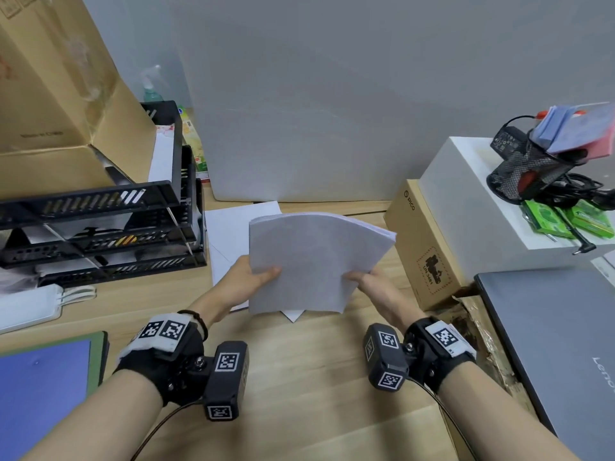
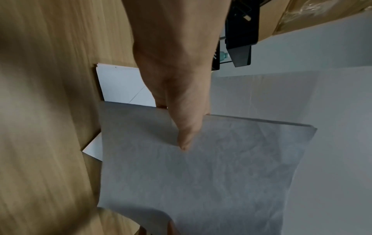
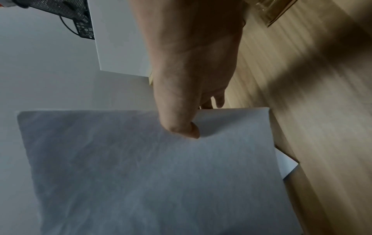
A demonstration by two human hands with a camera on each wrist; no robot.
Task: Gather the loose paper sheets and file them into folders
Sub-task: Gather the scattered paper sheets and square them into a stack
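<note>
Black tray rack (image 1: 100, 227) sits far left of the stack (image 1: 312, 261), against a cardboard box (image 1: 60, 94); likely where filed paper ends up, though no folder is clearly visible. Tablet (image 1: 46, 387) lies near-left of the stack, out of the work zone.

Left hand (image 1: 248, 281) pinches the stack's left edge: thumb on top, fingers underneath and hidden, so I can't tell how they're spread. Left wrist view confirms the thumb (image 2: 185, 136) pressed flat on the top sheet.

Stack is held clear of the desk (image 1: 299, 377), far end raised and fanned slightly, bowed across its width. Judgement: two-sided grip keeps the sheets from sliding apart, ready for squaring the edges.

Loose sheets (image 1: 229, 227) lie flat on the desk under and left of the stack; one corner pokes out below its near edge. Gathering looks unfinished.

Right hand (image 1: 369, 284) mirrors the left: thumb on top at the stack's right edge, fingers curled below. Right wrist view shows the thumb (image 3: 181, 125) bearing down near a corner.

Right of the stack: brown carton (image 1: 422, 247), white box (image 1: 492, 201) with mesh cup (image 1: 529, 171) on it, laptop (image 1: 559, 344). Tight clearance that side, so filing probably goes left.
</note>
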